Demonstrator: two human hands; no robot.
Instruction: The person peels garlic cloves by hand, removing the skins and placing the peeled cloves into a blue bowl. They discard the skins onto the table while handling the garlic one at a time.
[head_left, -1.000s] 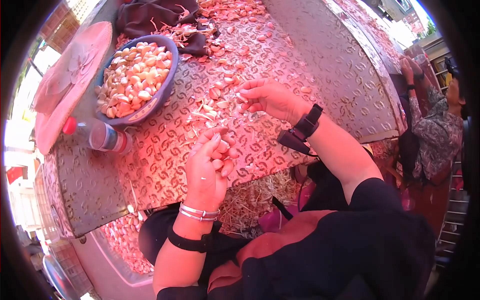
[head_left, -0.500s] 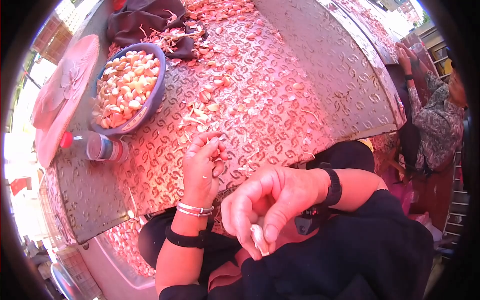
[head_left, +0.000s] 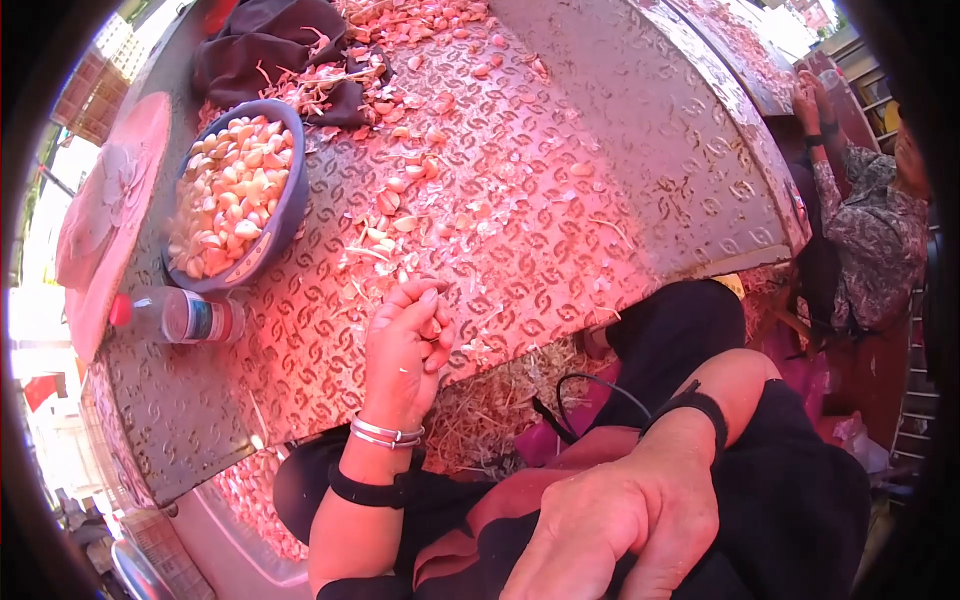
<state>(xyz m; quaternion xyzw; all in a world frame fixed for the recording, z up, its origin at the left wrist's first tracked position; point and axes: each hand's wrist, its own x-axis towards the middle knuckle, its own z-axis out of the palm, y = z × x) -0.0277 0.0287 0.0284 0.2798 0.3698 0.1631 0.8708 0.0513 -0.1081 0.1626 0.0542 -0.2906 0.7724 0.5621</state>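
My left hand (head_left: 402, 345) is just above the near edge of the patterned metal table (head_left: 540, 220), its fingers curled in with the thumb against them. Whatever lies between them is too small to make out. Low in the view, close to my body, my right hand (head_left: 625, 515) points downward with its back to me. Its fingertips run out of the picture, so their grip is hidden. Beyond my left hand, loose garlic cloves (head_left: 388, 202) and papery skins are scattered. A blue-purple bowl (head_left: 291, 208) heaped with peeled cloves (head_left: 235, 190) stands at the left.
A clear bottle (head_left: 200, 317) with a red cap lies beside the bowl, near a pink hat (head_left: 110, 210). Dark cloth (head_left: 265, 45) is at the back. Below the table is a tub (head_left: 210, 505) of garlic. At right sits another person (head_left: 880, 235).
My right hand, which pinched a garlic clove in front of my body, has dropped toward the bottom edge and turned its back upward. My left hand has barely moved. The view has shifted slightly.
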